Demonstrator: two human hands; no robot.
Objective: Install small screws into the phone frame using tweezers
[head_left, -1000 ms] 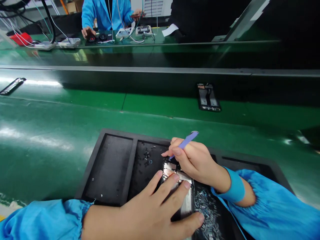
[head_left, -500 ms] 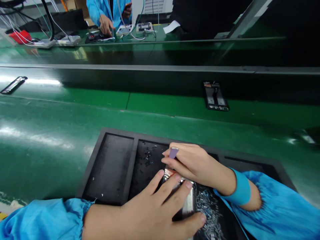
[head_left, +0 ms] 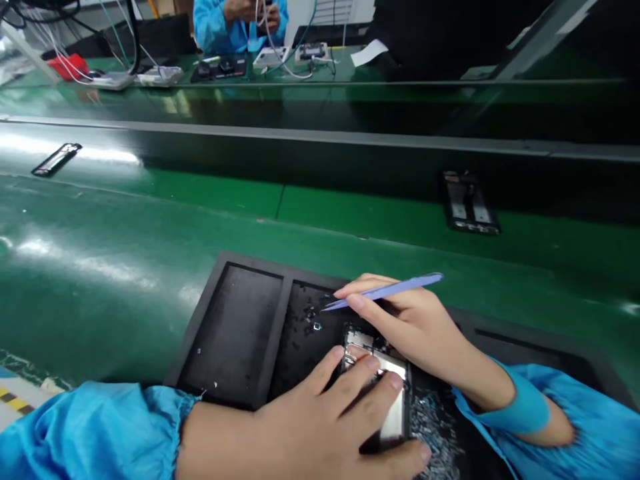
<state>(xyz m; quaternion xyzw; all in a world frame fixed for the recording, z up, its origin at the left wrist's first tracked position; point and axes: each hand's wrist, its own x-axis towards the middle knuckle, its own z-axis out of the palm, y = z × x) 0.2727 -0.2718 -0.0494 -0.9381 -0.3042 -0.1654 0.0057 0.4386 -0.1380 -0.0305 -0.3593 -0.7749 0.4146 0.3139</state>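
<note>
My left hand (head_left: pixel 325 420) lies with spread fingers across a phone body (head_left: pixel 395 407), which shows a silvery inside and a copper-coloured patch near its upper end. The fingertips touch the phone; the palm covers its lower left part. My right hand (head_left: pixel 410 313) pinches purple tweezers (head_left: pixel 400 288) just beyond the phone's upper end. Their pointed tip faces left, over the black tray (head_left: pixel 287 293), close to a small bright square piece (head_left: pixel 317 327) and tiny dark bits. Whether the tip touches anything, I cannot tell.
Many small clear and dark scraps (head_left: pixel 435 427) lie right of the phone. Another phone body (head_left: pixel 470 202) rests at the far right, and one more (head_left: pixel 57 160) at far left. Across the bench, a person in blue sleeves (head_left: pixel 215 27) works near cables and devices.
The tweezers have swung from upright over the phone's upper end to slanting, tip left over the tray. My left hand stays on the phone. The person opposite has raised a hand from the bench.
</note>
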